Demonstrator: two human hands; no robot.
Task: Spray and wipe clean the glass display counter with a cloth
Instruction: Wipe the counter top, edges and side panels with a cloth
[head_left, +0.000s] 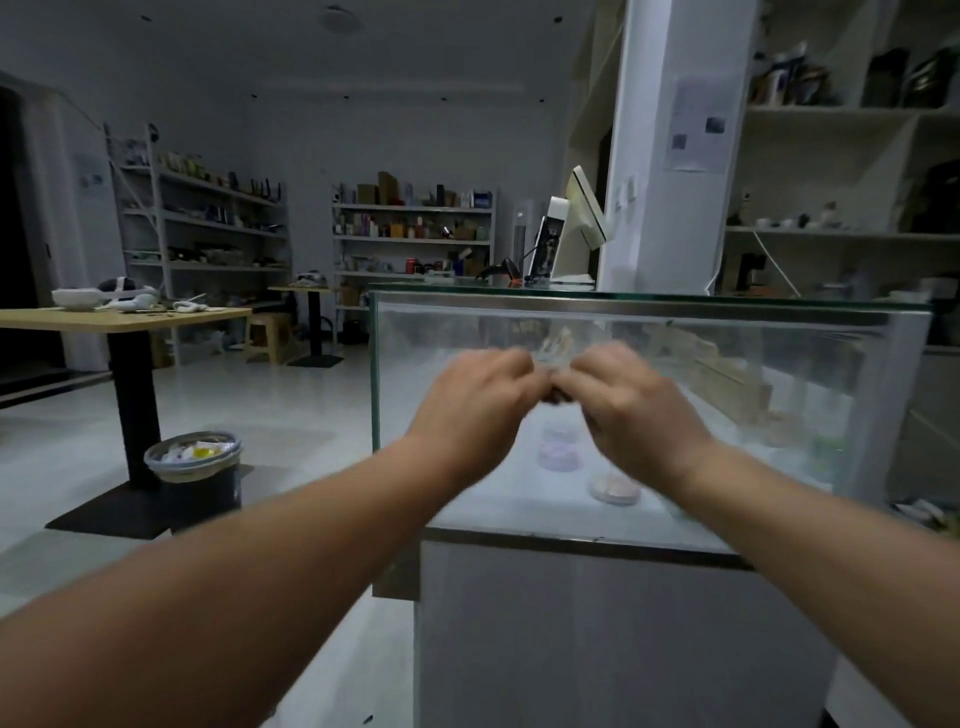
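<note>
I stood at the clear glass display bench (649, 304) with its white base, arms out.
My left grip (475, 400) and right grip (631, 405) had curled fingers, touching at a small dark thing (557, 397); blur hid whether either held it.

Motion smears both hands: the left hand (475, 400) and right hand (631, 405) meet at a small dark thing (555, 396) between their fingertips. It is too blurred to name, and which fingers hold it cannot be told. Below the hands, pale round things (558, 452) inside the case (649, 306) are hazy. Both forearms (291, 561) and the case's base run off the bottom edge.
</note>
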